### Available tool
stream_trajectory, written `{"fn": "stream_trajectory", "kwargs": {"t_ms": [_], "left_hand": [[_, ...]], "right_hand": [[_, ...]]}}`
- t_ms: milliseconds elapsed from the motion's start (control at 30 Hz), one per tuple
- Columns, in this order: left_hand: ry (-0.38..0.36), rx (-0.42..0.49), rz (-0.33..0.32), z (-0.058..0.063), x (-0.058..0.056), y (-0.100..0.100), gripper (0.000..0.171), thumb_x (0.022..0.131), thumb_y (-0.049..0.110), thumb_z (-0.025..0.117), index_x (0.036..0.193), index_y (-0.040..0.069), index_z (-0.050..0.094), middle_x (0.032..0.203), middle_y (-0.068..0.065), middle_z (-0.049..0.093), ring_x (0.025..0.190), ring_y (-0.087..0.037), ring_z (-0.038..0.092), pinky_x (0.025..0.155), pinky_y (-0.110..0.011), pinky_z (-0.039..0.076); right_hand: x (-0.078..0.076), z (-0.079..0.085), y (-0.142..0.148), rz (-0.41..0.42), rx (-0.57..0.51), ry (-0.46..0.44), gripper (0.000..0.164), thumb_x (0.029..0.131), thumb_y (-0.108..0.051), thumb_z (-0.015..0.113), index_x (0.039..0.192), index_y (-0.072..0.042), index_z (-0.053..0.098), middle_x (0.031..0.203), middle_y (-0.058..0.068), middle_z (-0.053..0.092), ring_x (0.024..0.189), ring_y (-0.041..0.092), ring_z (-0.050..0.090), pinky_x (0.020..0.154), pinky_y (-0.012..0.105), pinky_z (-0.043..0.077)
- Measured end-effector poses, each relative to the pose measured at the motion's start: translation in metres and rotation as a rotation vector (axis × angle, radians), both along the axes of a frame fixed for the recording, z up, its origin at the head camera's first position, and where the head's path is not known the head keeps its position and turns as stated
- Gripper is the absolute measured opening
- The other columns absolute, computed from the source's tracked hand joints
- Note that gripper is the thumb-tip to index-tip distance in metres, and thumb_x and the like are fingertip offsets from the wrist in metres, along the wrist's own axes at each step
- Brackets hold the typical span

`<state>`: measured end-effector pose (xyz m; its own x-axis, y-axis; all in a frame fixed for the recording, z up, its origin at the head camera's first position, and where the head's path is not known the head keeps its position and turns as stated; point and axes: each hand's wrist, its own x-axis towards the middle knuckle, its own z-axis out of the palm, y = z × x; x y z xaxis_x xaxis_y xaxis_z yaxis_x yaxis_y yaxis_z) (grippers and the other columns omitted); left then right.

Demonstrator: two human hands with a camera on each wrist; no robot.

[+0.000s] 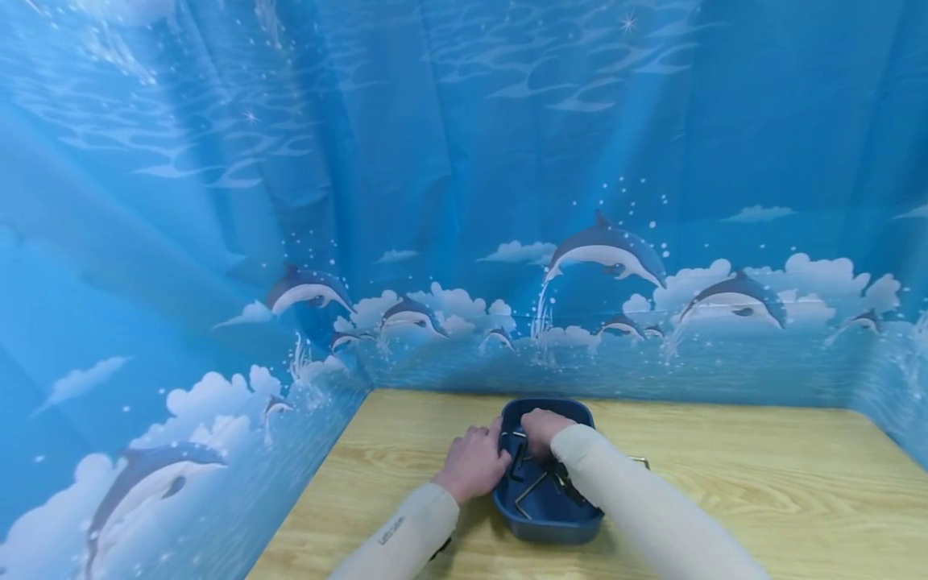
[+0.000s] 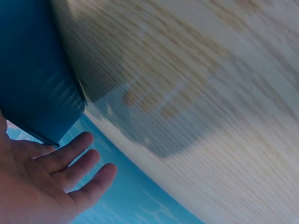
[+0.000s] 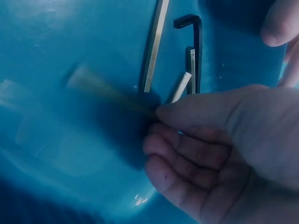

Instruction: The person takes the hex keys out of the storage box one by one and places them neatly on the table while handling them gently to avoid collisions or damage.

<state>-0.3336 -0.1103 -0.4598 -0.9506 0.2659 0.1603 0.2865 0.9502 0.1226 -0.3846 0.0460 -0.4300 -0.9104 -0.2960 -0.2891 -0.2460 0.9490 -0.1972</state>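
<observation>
You have a yellow table (image 1: 761,475) with wavy wood lines in front of you. Behind it and on your left hangs a big blue sheet (image 1: 449,161) with folds. On the sheet, a dolphin (image 1: 605,242) jumps above the back of your table, with a white splash (image 1: 540,314) just below it. Puffy white clouds (image 1: 826,274) are to its right, and a little star (image 1: 627,22) shines near the top. Low on your left is another dolphin (image 1: 148,475).

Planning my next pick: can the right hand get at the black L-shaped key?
Probably yes: the black L-shaped key lies near the right hand, bent end uncovered, though the fingers seem to pinch a blurred rod.
</observation>
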Motion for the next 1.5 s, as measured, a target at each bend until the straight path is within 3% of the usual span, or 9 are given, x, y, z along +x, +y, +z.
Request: {"fn": "stream_trajectory", "kwargs": {"t_ms": [300, 600, 1000, 1300, 1500], "left_hand": [[0.006, -0.004, 0.009, 0.001, 0.000, 0.001, 0.057, 0.099, 0.037, 0.054, 0.149, 0.010, 0.047, 0.126, -0.013, 0.067, 0.118, -0.031, 0.060, 0.091, -0.052, 0.051], [-0.003, -0.005, 0.005, 0.000, -0.001, -0.001, 0.057, 0.099, 0.036, 0.053, 0.149, 0.009, 0.047, 0.127, -0.014, 0.067, 0.117, -0.031, 0.060, 0.090, -0.052, 0.051], [-0.014, -0.029, 0.012, 0.003, 0.002, 0.002, 0.059, 0.099, 0.037, 0.052, 0.151, 0.011, 0.045, 0.128, -0.013, 0.066, 0.118, -0.030, 0.060, 0.092, -0.051, 0.051], [-0.006, -0.047, 0.025, 0.000, 0.000, 0.002, 0.058, 0.099, 0.038, 0.053, 0.150, 0.012, 0.047, 0.128, -0.012, 0.067, 0.119, -0.030, 0.060, 0.092, -0.051, 0.052], [-0.004, -0.045, 0.023, 0.001, 0.002, 0.002, 0.059, 0.098, 0.038, 0.053, 0.150, 0.011, 0.046, 0.128, -0.012, 0.066, 0.119, -0.030, 0.060, 0.093, -0.051, 0.051]], "right_hand": [[-0.002, -0.001, 0.002, -0.010, -0.013, 0.003, 0.011, 0.090, -0.001, 0.067, 0.085, -0.011, 0.065, 0.075, 0.006, 0.063, 0.063, 0.018, 0.060, 0.056, 0.031, 0.049], [0.003, 0.008, 0.010, 0.076, -0.033, 0.122, 0.006, 0.092, -0.012, 0.071, 0.090, -0.007, 0.071, 0.081, 0.007, 0.067, 0.073, 0.021, 0.064, 0.067, 0.040, 0.054], [0.009, 0.016, 0.021, 0.087, -0.065, 0.243, 0.013, 0.088, -0.009, 0.076, 0.101, -0.004, 0.072, 0.084, 0.008, 0.066, 0.070, 0.021, 0.063, 0.063, 0.039, 0.052], [0.021, 0.030, 0.034, 0.105, -0.159, 0.338, 0.003, 0.089, -0.004, 0.071, 0.089, -0.004, 0.068, 0.074, 0.005, 0.060, 0.061, 0.017, 0.057, 0.058, 0.035, 0.049], [0.032, 0.038, 0.045, 0.070, -0.216, 0.340, 0.017, 0.091, -0.003, 0.065, 0.076, -0.010, 0.063, 0.059, 0.003, 0.056, 0.048, 0.015, 0.054, 0.049, 0.031, 0.044]]}}
